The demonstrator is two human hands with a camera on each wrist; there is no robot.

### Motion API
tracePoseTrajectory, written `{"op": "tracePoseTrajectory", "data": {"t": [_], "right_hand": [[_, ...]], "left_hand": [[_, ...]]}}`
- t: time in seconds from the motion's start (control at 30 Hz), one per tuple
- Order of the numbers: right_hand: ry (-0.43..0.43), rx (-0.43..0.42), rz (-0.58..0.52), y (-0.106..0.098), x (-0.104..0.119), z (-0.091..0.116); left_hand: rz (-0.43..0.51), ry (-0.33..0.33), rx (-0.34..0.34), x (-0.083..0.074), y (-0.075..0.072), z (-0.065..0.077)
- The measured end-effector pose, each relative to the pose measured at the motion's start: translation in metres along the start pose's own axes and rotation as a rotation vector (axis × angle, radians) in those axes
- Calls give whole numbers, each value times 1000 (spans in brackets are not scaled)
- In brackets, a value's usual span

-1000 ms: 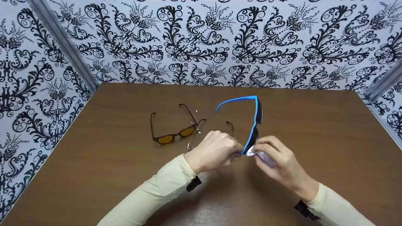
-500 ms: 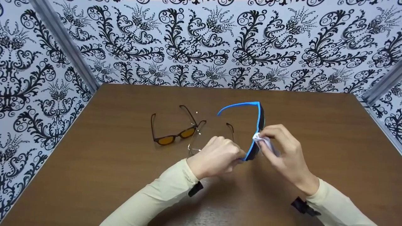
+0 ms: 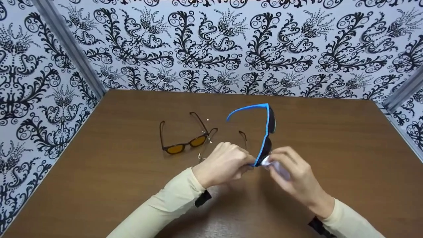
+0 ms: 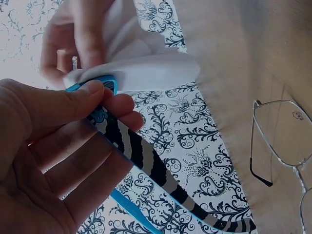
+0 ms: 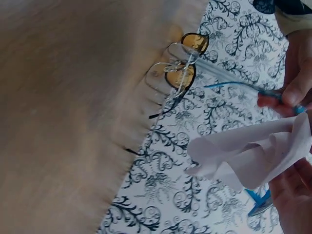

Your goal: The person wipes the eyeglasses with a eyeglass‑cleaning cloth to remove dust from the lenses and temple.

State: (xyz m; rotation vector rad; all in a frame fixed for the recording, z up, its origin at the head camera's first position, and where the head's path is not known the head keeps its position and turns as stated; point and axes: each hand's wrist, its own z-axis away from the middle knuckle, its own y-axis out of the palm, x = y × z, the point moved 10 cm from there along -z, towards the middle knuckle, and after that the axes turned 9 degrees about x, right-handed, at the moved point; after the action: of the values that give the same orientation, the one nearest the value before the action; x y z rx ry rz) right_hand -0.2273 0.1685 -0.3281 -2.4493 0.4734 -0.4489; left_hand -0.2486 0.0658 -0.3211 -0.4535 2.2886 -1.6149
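Note:
Blue-framed sunglasses (image 3: pixel 267 129) with dark lenses are held up over the table, one blue temple pointing left. My left hand (image 3: pixel 226 163) pinches them by the near hinge corner. In the left wrist view the zebra-striped temple (image 4: pixel 151 161) runs down from the thumb and fingers. My right hand (image 3: pixel 299 175) grips a white cloth (image 3: pixel 280 169) and presses it against the near lens, close to the left fingers. The cloth (image 5: pixel 248 153) hangs in loose folds in the right wrist view. Part of the near lens is hidden behind cloth and fingers.
Dark-framed glasses with amber lenses (image 3: pixel 185 144) lie on the brown table (image 3: pixel 330 132), temples pointing away. Beside them, thin metal-framed glasses (image 4: pixel 278 131) lie partly hidden behind my left hand in the head view. Patterned walls (image 3: pixel 211 43) stand behind and at the sides.
The right hand with the cloth went up to the bridge of the sunglasses, then came back down to the near lens. The sunglasses dipped slightly and rose again in the left hand.

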Motion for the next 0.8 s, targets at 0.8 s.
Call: {"op": "tracePoseTrajectory", "data": {"t": [0.8], "right_hand": [[-39,40,-9,6,10,8]], "left_hand": [[-16,11,0,-4,0,5]]}}
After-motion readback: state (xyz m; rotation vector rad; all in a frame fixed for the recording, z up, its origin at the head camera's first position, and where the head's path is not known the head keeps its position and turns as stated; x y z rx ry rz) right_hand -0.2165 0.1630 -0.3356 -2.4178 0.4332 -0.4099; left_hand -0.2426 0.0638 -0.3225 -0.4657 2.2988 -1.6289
